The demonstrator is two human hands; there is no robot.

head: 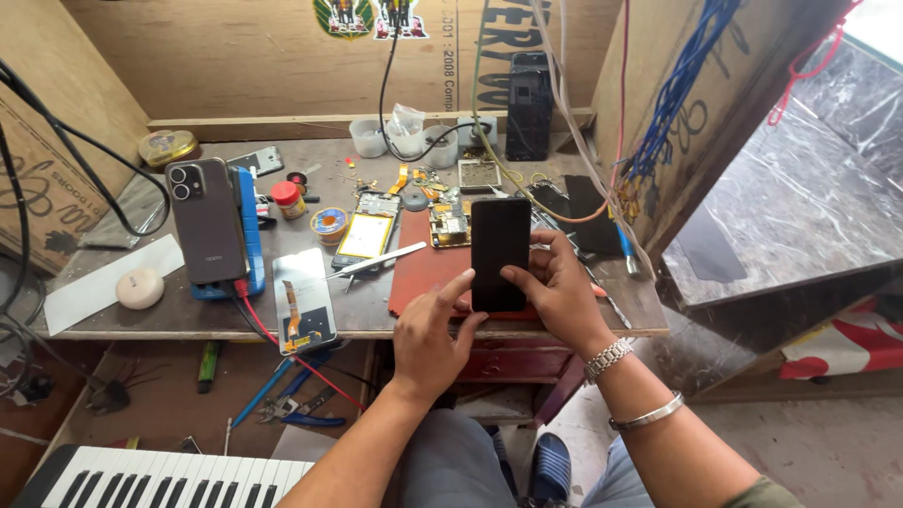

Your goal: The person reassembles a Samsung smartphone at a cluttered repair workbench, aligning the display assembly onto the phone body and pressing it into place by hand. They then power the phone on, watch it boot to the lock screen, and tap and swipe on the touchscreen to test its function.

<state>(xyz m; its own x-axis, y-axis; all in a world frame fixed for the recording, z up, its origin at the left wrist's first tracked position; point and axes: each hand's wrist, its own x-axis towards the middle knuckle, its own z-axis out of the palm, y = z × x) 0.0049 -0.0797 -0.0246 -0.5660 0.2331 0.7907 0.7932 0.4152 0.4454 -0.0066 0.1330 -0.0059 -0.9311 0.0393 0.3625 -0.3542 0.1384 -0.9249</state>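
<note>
A flat black rectangular smartphone with a dark, unlit glass screen (499,252) is held upright above the front edge of the worn grey wooden counter (179,315), over a red rubber work mat (423,268). The right hand (562,293) grips the phone from its right side, fingers curled round the edge and thumb pressed on the lower screen. The left hand (428,329) is not closed round anything; its fingers are loosely bent and the index fingertip touches the phone's lower left edge. Two silver metal bracelets (625,381) sit on the right wrist and forearm.

Left of the held phone, silver metal tweezers (376,261) lie on the counter, pointing toward a yellow-faced opened phone body (365,235). Further left of the phone lies a pale rectangular display panel with an orange flex cable (303,301), and beyond it a grey smartphone with two round camera lenses (205,220) rests on a blue stand. Just behind the phone, a green and gold circuit board (450,224) lies at the mat's far edge. Well behind the phone, three small clear plastic cups (404,139) stand against the plywood back wall. Below and left of the phone, white and black piano keys (160,478) show at the bottom edge.
</note>
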